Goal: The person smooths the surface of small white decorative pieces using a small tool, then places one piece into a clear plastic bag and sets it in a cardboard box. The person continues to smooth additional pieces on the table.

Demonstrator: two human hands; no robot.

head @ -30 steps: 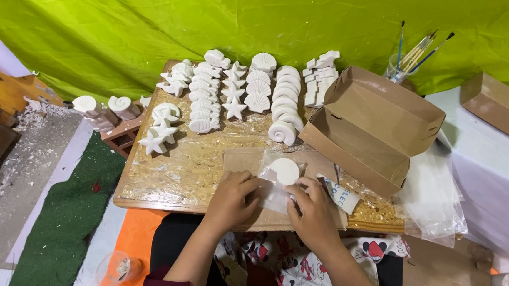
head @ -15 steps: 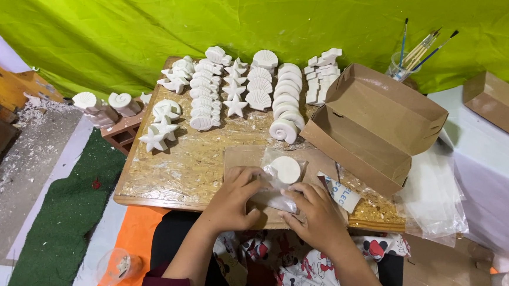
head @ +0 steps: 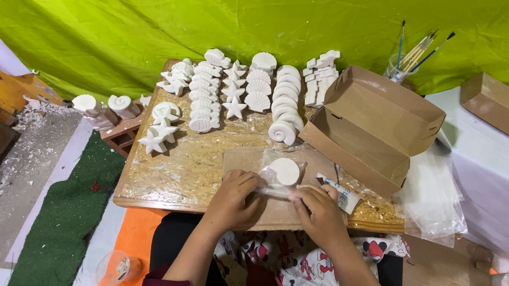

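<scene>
A round white plaster piece [head: 284,170] lies inside a clear plastic bag [head: 271,178] on a brown card sheet [head: 241,160] at the near edge of the wooden board [head: 179,165]. My left hand [head: 231,198] pinches the bag's near edge from the left. My right hand [head: 319,211] pinches the same edge from the right. Both hands rest on the card sheet, fingers closed on the plastic.
Rows of white plaster shells and stars [head: 239,91] cover the far half of the board. An open brown cardboard box [head: 377,124] stands at the right, with a small tube [head: 343,196] beside my right hand. Paintbrushes in a cup [head: 403,63] stand behind the box.
Both hands have shifted slightly along the bag's near edge, the fingers closing tighter on the plastic. The plaster piece stays in place.
</scene>
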